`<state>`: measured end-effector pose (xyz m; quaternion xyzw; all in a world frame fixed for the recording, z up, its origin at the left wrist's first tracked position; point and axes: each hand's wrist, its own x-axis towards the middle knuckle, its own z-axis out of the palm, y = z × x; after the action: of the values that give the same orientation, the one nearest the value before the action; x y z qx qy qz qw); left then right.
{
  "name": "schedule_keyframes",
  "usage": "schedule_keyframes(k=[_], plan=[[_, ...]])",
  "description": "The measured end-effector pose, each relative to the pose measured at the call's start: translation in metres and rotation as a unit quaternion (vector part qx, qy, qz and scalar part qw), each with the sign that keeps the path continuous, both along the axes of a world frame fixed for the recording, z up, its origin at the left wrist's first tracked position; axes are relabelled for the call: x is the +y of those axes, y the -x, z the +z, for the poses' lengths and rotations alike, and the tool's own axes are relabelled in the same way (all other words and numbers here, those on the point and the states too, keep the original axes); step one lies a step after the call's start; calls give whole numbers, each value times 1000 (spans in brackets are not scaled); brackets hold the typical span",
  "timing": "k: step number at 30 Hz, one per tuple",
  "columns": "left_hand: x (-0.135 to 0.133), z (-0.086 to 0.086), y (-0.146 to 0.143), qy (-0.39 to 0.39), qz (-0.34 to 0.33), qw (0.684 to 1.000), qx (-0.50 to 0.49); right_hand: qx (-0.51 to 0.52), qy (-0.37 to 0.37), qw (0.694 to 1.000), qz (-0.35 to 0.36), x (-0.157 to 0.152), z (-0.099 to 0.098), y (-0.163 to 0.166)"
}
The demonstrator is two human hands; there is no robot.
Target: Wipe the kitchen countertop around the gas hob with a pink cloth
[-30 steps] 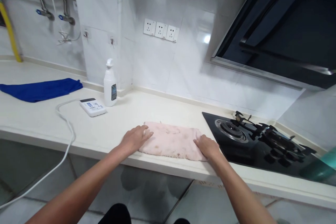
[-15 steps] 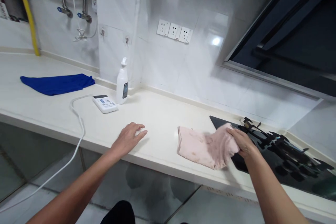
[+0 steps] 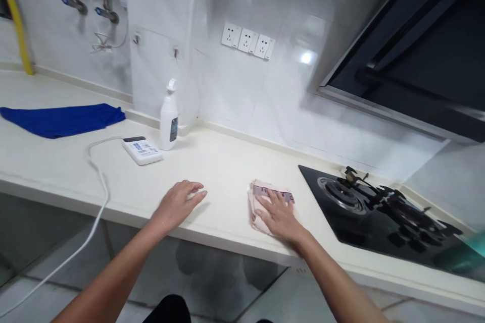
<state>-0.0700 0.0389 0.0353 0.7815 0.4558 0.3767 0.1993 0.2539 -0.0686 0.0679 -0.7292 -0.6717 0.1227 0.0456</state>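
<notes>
A pink cloth (image 3: 256, 213), folded into a small pad, lies on the cream countertop (image 3: 223, 161) left of the gas stove. Flat on top of it rests my right hand (image 3: 278, 216), fingers spread, covering much of the cloth. Part of a purplish band with dark marks shows along the cloth's upper side. My left hand (image 3: 180, 205) hovers over the counter's front edge, fingers loosely bent and apart, with nothing in it. Beyond that hand stand a white spray bottle (image 3: 168, 118) and a white box-shaped device (image 3: 142, 151) with a cable.
A blue cloth (image 3: 62, 120) lies on the counter at left. The white cable (image 3: 102, 202) hangs over the front edge. At right is a black gas stove (image 3: 341, 217) with pan supports, under a dark range hood (image 3: 413, 55). Wall sockets (image 3: 246, 40) sit above the counter.
My right hand has folded the pink cloth's raised right end leftward and now lies flat on it. The left hand has barely moved. The view has shifted slightly right.
</notes>
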Motion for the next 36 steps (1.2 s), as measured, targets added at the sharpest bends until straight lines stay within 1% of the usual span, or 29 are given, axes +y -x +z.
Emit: schedule_keyframes(k=[2, 3, 5, 6, 8, 10, 12, 14, 16, 18, 20, 22, 25, 27, 29, 31, 34, 36], plan=[[4, -4, 0, -14, 1, 1000, 9, -4, 11, 999, 37, -13, -3, 12], [6, -6, 1, -22, 2, 1000, 13, -1, 6, 998, 57, -21, -4, 13], [9, -8, 3, -30, 0, 999, 22, 1, -6, 996, 88, -40, -5, 1], [10, -9, 4, -29, -3, 999, 27, 0, -13, 996, 93, -50, -7, -11], [11, -10, 5, -24, -6, 999, 35, -13, -28, 997, 71, -73, -16, -45], [10, -10, 6, -26, -6, 999, 41, -46, -61, 997, 28, -94, -32, -86], [8, -10, 7, -41, -10, 998, 49, -83, -101, 991, 10, -110, -50, -122], [6, -12, 6, -58, -19, 996, 63, -110, -130, 985, 20, -118, -65, -148], [5, -14, 6, -71, -27, 994, 80, -124, -133, 983, 32, -113, -72, -163], [4, -17, 5, -81, -23, 992, 97, -132, -118, 984, 35, -93, -73, -173], [4, -21, 6, -97, -10, 989, 115, -144, -99, 983, 49, -59, -69, -183], [4, -25, 6, -117, 1, 984, 132, -173, -92, 979, 62, -15, -65, -194], [4, -29, 8, -160, 14, 978, 137, -231, -83, 967, 62, 61, -58, -210], [2, -30, 8, -192, 20, 973, 129, -237, -72, 968, 25, 113, -51, -217], [-2, -31, 7, -218, 29, 969, 118, -211, -66, 975, -31, 160, -44, -220], [-6, -32, 5, -227, 45, 967, 105, -177, -67, 978, -83, 203, -36, -221], [-13, -35, 4, -221, 68, 969, 90, -146, -71, 974, -157, 257, -28, -215], [-15, -38, 3, -209, 68, 971, 92, -122, -69, 967, -211, 288, -24, -202]])
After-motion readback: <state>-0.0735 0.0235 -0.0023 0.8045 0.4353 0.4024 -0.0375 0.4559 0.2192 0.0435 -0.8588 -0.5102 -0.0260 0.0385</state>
